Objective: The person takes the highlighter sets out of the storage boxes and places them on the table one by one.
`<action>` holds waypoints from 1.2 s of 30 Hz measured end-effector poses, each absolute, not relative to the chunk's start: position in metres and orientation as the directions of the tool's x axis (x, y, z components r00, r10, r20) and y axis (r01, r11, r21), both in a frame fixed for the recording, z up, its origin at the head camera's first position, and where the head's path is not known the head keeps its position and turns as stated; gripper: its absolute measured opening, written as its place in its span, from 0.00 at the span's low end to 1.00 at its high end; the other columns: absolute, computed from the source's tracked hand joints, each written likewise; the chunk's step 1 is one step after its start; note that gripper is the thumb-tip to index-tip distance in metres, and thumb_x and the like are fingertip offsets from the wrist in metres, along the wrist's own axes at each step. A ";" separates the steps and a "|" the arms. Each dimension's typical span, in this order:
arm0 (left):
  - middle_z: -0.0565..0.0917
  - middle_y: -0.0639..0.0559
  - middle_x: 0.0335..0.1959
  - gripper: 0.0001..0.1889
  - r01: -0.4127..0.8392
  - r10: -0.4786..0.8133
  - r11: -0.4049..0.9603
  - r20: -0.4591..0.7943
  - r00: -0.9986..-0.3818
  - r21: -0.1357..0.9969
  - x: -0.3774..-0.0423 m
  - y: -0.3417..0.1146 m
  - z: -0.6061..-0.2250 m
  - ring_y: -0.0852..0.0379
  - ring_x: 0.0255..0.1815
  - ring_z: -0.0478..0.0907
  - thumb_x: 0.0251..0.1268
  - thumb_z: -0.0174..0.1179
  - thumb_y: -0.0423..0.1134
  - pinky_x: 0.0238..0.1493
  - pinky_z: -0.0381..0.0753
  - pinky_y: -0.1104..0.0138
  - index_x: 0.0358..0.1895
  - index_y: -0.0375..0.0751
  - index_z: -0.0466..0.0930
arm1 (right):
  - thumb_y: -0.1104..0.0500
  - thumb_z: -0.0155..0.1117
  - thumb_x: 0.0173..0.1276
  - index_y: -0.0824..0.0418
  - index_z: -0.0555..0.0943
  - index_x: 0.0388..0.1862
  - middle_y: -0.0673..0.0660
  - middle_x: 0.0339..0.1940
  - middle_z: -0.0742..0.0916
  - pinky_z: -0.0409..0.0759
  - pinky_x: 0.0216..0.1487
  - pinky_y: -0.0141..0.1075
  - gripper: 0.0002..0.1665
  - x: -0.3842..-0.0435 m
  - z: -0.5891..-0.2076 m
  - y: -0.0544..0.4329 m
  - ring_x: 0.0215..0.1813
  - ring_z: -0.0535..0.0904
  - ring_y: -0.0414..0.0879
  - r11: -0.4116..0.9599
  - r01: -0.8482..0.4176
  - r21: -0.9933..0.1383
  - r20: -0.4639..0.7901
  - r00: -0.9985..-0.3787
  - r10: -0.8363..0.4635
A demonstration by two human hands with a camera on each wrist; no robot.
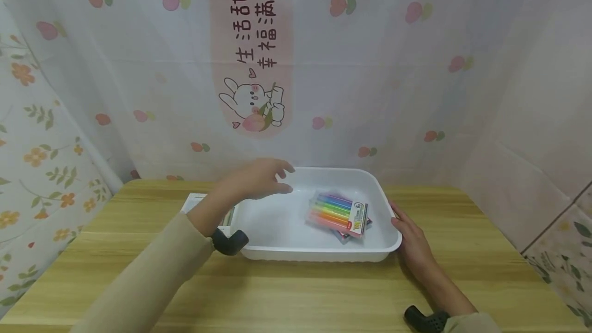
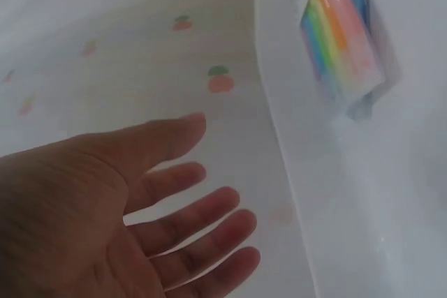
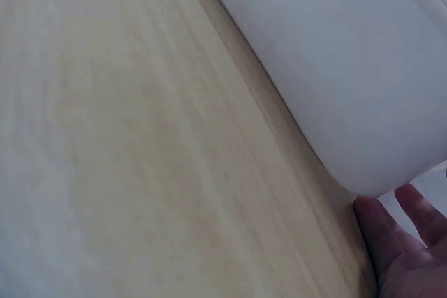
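A white plastic tray [image 1: 273,225] stands on the wooden table. On the right side of its floor lies a clear pack of rainbow-coloured pens [image 1: 336,212], slightly blurred, over another pack [image 1: 343,238] that is mostly covered. My left hand [image 1: 263,179] hovers above the tray's back left part, fingers loosely spread and holding nothing. In the left wrist view, the pen pack [image 2: 342,43] lies well away from the fingertips. My right hand [image 1: 413,243] holds the tray's right side, thumb at the rim. Its fingers [image 3: 380,232] meet the outer wall low down in the right wrist view.
Partly hidden behind my left forearm, a white flat item [image 1: 193,200] lies left of the tray. A patterned curtain [image 1: 370,76] hangs close behind the table. Bare wooden tabletop [image 1: 296,292] extends in front of the tray.
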State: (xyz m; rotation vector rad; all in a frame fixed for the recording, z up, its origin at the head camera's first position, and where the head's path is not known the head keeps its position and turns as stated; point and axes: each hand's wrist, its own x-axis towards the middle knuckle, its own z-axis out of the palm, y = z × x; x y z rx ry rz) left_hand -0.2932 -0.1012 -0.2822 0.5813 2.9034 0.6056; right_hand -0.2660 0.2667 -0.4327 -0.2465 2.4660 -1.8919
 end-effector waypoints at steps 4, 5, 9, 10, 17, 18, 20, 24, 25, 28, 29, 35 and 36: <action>0.83 0.46 0.61 0.27 0.396 0.465 0.837 -0.110 -0.878 0.378 -0.310 -0.076 -0.284 0.48 0.63 0.79 0.67 0.66 0.47 0.60 0.83 0.56 0.68 0.48 0.76 | 0.44 0.36 0.84 0.54 0.51 0.84 0.58 0.86 0.53 0.68 0.58 0.13 0.35 -0.266 -0.435 0.267 0.84 0.49 0.62 0.224 -0.114 -0.968 0.086 -0.987 -0.132; 0.83 0.46 0.60 0.27 0.405 0.478 0.835 -0.125 -0.870 0.371 -0.314 -0.071 -0.284 0.48 0.63 0.79 0.67 0.67 0.47 0.60 0.83 0.56 0.68 0.48 0.76 | 0.44 0.36 0.85 0.54 0.51 0.84 0.58 0.86 0.53 0.68 0.58 0.13 0.35 -0.266 -0.435 0.267 0.84 0.50 0.61 0.226 -0.113 -0.968 0.085 -0.988 -0.130; 0.83 0.46 0.60 0.27 0.428 0.509 0.833 -0.183 -0.841 0.350 -0.326 -0.050 -0.283 0.49 0.62 0.79 0.66 0.68 0.46 0.61 0.82 0.56 0.68 0.48 0.75 | 0.45 0.37 0.85 0.54 0.52 0.84 0.59 0.85 0.54 0.69 0.57 0.13 0.34 -0.270 -0.434 0.268 0.83 0.51 0.61 0.235 -0.116 -0.965 0.088 -0.988 -0.128; 0.83 0.46 0.60 0.28 0.428 0.511 0.833 -0.192 -0.838 0.351 -0.328 -0.045 -0.282 0.50 0.61 0.79 0.66 0.68 0.46 0.60 0.82 0.56 0.68 0.49 0.75 | 0.46 0.37 0.85 0.54 0.53 0.84 0.59 0.85 0.55 0.69 0.57 0.13 0.34 -0.272 -0.433 0.269 0.83 0.52 0.61 0.237 -0.118 -0.964 0.090 -0.988 -0.125; 0.82 0.51 0.58 0.28 0.439 0.522 0.842 -0.272 -0.808 0.313 -0.346 -0.007 -0.293 0.53 0.58 0.79 0.65 0.68 0.47 0.62 0.80 0.55 0.69 0.53 0.75 | 0.46 0.38 0.85 0.56 0.52 0.83 0.61 0.85 0.54 0.68 0.56 0.13 0.34 -0.277 -0.427 0.281 0.83 0.52 0.63 0.261 -0.133 -0.956 0.100 -0.986 -0.135; 0.82 0.50 0.59 0.29 0.441 0.530 0.837 -0.280 -0.800 0.324 -0.349 -0.003 -0.295 0.53 0.59 0.78 0.65 0.69 0.47 0.64 0.79 0.54 0.69 0.52 0.75 | 0.47 0.37 0.85 0.57 0.52 0.83 0.62 0.85 0.54 0.69 0.56 0.13 0.34 -0.276 -0.427 0.282 0.82 0.52 0.64 0.257 -0.134 -0.957 0.101 -0.985 -0.138; 0.82 0.48 0.61 0.30 0.448 0.547 0.824 -0.284 -0.788 0.346 -0.355 0.003 -0.300 0.52 0.61 0.78 0.64 0.69 0.46 0.65 0.78 0.54 0.70 0.51 0.74 | 0.47 0.37 0.85 0.58 0.51 0.83 0.62 0.85 0.54 0.69 0.56 0.14 0.35 -0.275 -0.428 0.283 0.82 0.52 0.65 0.249 -0.129 -0.960 0.095 -0.985 -0.144; 0.82 0.47 0.63 0.32 0.448 0.571 0.803 -0.287 -0.769 0.393 -0.363 0.012 -0.310 0.50 0.65 0.78 0.62 0.72 0.44 0.66 0.79 0.55 0.70 0.49 0.74 | 0.46 0.36 0.85 0.57 0.50 0.84 0.62 0.85 0.53 0.69 0.58 0.15 0.35 -0.273 -0.431 0.284 0.83 0.52 0.64 0.242 -0.119 -0.963 0.082 -0.984 -0.156; 0.82 0.47 0.63 0.32 0.448 0.572 0.801 -0.287 -0.768 0.398 -0.363 0.014 -0.312 0.51 0.65 0.78 0.61 0.72 0.43 0.66 0.79 0.56 0.70 0.50 0.74 | 0.46 0.36 0.85 0.56 0.50 0.84 0.61 0.85 0.53 0.68 0.58 0.15 0.35 -0.273 -0.431 0.284 0.83 0.52 0.63 0.243 -0.115 -0.963 0.078 -0.985 -0.154; 0.82 0.48 0.64 0.32 0.453 0.587 0.783 -0.266 -0.765 0.425 -0.363 0.021 -0.319 0.50 0.65 0.77 0.61 0.72 0.42 0.65 0.80 0.56 0.70 0.50 0.74 | 0.46 0.36 0.85 0.55 0.51 0.84 0.61 0.85 0.54 0.68 0.58 0.15 0.34 -0.271 -0.430 0.283 0.83 0.52 0.63 0.246 -0.112 -0.963 0.079 -0.987 -0.142; 0.81 0.48 0.64 0.32 0.449 0.588 0.779 -0.261 -0.766 0.437 -0.363 0.023 -0.321 0.50 0.65 0.77 0.61 0.72 0.41 0.65 0.80 0.56 0.70 0.50 0.74 | 0.46 0.36 0.85 0.56 0.51 0.84 0.61 0.85 0.54 0.69 0.58 0.16 0.34 -0.271 -0.429 0.283 0.83 0.53 0.63 0.243 -0.112 -0.964 0.079 -0.987 -0.139; 0.79 0.52 0.67 0.35 0.425 0.564 0.800 -0.290 -0.773 0.424 -0.356 0.031 -0.324 0.51 0.66 0.76 0.56 0.75 0.42 0.70 0.77 0.53 0.70 0.54 0.74 | 0.49 0.37 0.85 0.57 0.53 0.83 0.62 0.85 0.56 0.71 0.57 0.16 0.33 -0.272 -0.428 0.278 0.81 0.56 0.63 0.216 -0.130 -0.968 0.098 -0.983 -0.153; 0.79 0.53 0.67 0.36 0.422 0.560 0.805 -0.296 -0.774 0.418 -0.356 0.032 -0.324 0.52 0.66 0.76 0.55 0.76 0.42 0.70 0.76 0.53 0.70 0.55 0.74 | 0.50 0.37 0.85 0.57 0.53 0.83 0.62 0.85 0.56 0.71 0.57 0.16 0.33 -0.273 -0.428 0.277 0.81 0.56 0.63 0.215 -0.134 -0.967 0.102 -0.983 -0.155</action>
